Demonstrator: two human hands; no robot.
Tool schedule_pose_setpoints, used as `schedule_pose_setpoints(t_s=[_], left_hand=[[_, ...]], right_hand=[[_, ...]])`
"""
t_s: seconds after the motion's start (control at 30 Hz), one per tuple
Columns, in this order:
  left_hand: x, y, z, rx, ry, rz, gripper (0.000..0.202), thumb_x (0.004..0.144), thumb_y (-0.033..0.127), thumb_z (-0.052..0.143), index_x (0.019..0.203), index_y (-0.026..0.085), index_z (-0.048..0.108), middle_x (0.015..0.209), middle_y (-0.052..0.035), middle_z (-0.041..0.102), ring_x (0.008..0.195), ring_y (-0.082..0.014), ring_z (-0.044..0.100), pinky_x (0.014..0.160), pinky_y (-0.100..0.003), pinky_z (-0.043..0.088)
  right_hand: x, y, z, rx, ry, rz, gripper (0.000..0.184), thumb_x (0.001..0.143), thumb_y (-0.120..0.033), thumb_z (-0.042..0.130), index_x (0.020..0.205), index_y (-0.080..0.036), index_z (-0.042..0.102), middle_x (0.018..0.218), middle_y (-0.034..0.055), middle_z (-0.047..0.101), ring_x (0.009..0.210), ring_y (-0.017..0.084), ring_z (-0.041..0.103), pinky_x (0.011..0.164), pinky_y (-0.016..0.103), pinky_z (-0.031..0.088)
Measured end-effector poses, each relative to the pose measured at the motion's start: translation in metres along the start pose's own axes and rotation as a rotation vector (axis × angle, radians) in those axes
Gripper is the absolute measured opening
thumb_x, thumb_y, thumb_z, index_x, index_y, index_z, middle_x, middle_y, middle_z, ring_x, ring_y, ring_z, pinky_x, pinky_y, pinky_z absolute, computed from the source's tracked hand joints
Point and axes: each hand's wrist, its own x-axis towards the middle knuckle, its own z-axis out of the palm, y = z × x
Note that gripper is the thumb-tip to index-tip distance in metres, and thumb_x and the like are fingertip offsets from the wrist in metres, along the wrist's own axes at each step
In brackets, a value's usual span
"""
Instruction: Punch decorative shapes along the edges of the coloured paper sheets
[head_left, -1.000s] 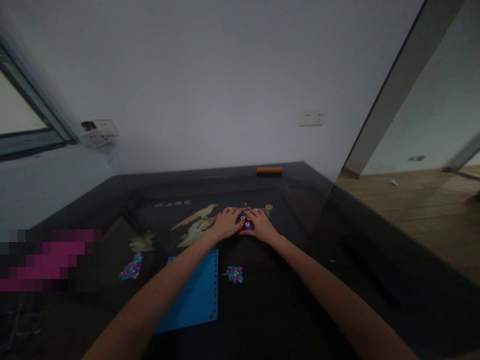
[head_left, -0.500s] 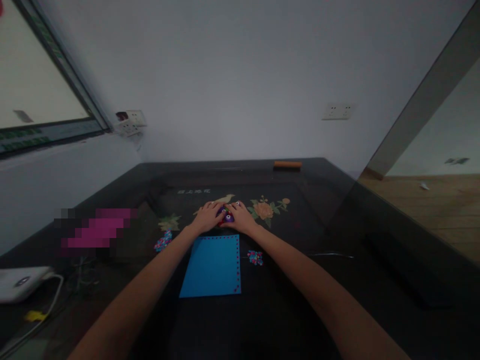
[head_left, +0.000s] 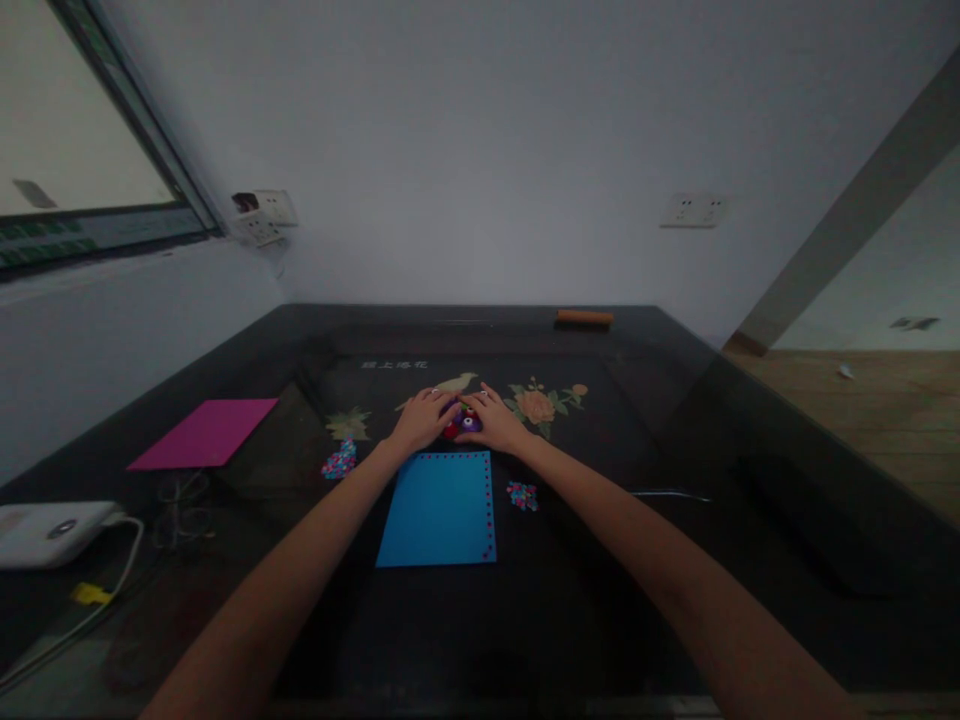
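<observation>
My L hand (head_left: 424, 418) & R hand (head_left: 495, 420) are cupped round the balls (head_left: 470, 424), fingers bent, touching both sides; can't tell if either actually grips. Balls sit btwn my palms on the dark table (head_left: 450, 650), purple/red w/ eye-like spots, partly hidden. Blue sheet (head_left: 439, 515) just below hands, dots along its top & R edges. Small bead pile (head_left: 523, 496) near, below R hand; bigger bead heap (head_left: 340, 460) left of L hand. Pink sheet (head_left: 204, 435) farther left. Orange roll (head_left: 583, 317) well beyond R hand.
</observation>
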Motion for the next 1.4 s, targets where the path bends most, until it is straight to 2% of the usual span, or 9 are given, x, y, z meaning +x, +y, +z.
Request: schedule_pose_setpoints(t_s=[0.13, 0.27, 0.53, 0.73, 0.87, 1.03, 1.2, 1.3, 1.4], left_hand=[[0.0, -0.006, -0.001, -0.01, -0.012, 0.085, 0.049, 0.096, 0.049, 0.032, 0.135, 0.024, 0.048, 0.14, -0.0066, 0.051, 0.126, -0.0233, 0.046, 0.105, -0.041, 0.035], [0.0, -0.009, -0.002, -0.012, -0.021, 0.124, 0.049, 0.095, 0.049, 0.033, 0.135, 0.025, 0.048, 0.139, -0.0054, 0.052, 0.127, -0.0228, 0.046, 0.107, -0.04, 0.034], [-0.004, -0.001, 0.002, 0.011, -0.002, 0.044, 0.05, 0.095, 0.047, 0.032, 0.137, 0.023, 0.046, 0.14, -0.0094, 0.05, 0.131, -0.0297, 0.041, 0.105, -0.047, 0.035], [-0.004, -0.002, -0.002, 0.033, -0.019, 0.04, 0.045, 0.096, 0.038, 0.033, 0.137, 0.026, 0.046, 0.135, -0.0075, 0.053, 0.123, -0.0256, 0.048, 0.103, -0.044, 0.038], [-0.005, -0.003, -0.004, 0.04, -0.036, 0.04, 0.044, 0.095, 0.036, 0.036, 0.138, 0.031, 0.044, 0.133, -0.0059, 0.054, 0.12, -0.0253, 0.049, 0.101, -0.045, 0.039], [-0.007, -0.001, -0.008, 0.04, -0.035, 0.026, 0.045, 0.095, 0.038, 0.034, 0.139, 0.031, 0.042, 0.138, -0.0065, 0.05, 0.127, -0.027, 0.043, 0.106, -0.049, 0.032], [-0.014, 0.0, -0.018, 0.015, -0.026, 0.03, 0.055, 0.093, 0.053, 0.037, 0.143, 0.029, 0.035, 0.143, -0.007, 0.045, 0.133, -0.0274, 0.037, 0.108, -0.051, 0.027], [-0.019, 0.001, -0.018, 0.008, -0.051, 0.046, 0.065, 0.085, 0.061, 0.048, 0.141, 0.03, 0.038, 0.146, -0.0074, 0.042, 0.135, -0.0303, 0.034, 0.109, -0.052, 0.027], [-0.023, 0.002, -0.013, 0.009, -0.053, 0.04, 0.065, 0.084, 0.061, 0.051, 0.14, 0.03, 0.04, 0.146, -0.0074, 0.041, 0.136, -0.0305, 0.031, 0.109, -0.052, 0.025]], right_hand=[[-0.003, 0.001, -0.004, 0.019, -0.025, 0.0, 0.081, 0.072, -0.06, 0.067, 0.139, -0.023, 0.042, 0.133, 0.014, 0.054, 0.132, 0.033, 0.039, 0.109, 0.057, 0.027], [-0.005, 0.001, -0.006, 0.019, -0.041, 0.024, 0.082, 0.072, -0.058, 0.068, 0.14, -0.02, 0.041, 0.135, 0.0149, 0.052, 0.133, 0.035, 0.036, 0.107, 0.056, 0.032], [-0.011, 0.001, -0.006, 0.02, -0.066, 0.041, 0.082, 0.073, -0.056, 0.068, 0.14, -0.018, 0.041, 0.138, 0.0158, 0.049, 0.136, 0.033, 0.032, 0.109, 0.053, 0.029], [-0.018, -0.007, -0.026, 0.027, -0.047, 0.038, 0.083, 0.074, -0.057, 0.067, 0.142, -0.019, 0.038, 0.148, 0.0159, 0.037, 0.141, 0.035, 0.021, 0.111, 0.055, 0.025], [-0.042, -0.01, -0.056, 0.108, 0.053, 0.096, 0.064, 0.081, -0.05, 0.063, 0.137, -0.025, 0.045, 0.144, 0.0115, 0.044, 0.138, 0.031, 0.03, 0.109, 0.055, 0.029], [-0.099, -0.015, -0.085, 0.216, 0.16, 0.156, 0.042, 0.084, -0.04, 0.062, 0.122, -0.023, 0.056, 0.128, 0.0116, 0.055, 0.124, 0.027, 0.047, 0.105, 0.05, 0.037], [-0.144, -0.023, -0.09, 0.282, 0.177, 0.207, 0.027, 0.087, -0.036, 0.059, 0.11, -0.023, 0.061, 0.115, 0.0097, 0.061, 0.112, 0.024, 0.055, 0.095, 0.045, 0.046], [-0.151, -0.027, -0.087, 0.296, 0.18, 0.199, 0.021, 0.088, -0.034, 0.058, 0.106, -0.023, 0.062, 0.109, 0.0086, 0.063, 0.107, 0.023, 0.056, 0.093, 0.044, 0.047], [-0.149, -0.03, -0.086, 0.314, 0.177, 0.188, 0.02, 0.088, -0.032, 0.058, 0.105, -0.023, 0.062, 0.107, 0.0083, 0.063, 0.106, 0.023, 0.057, 0.092, 0.044, 0.047]])
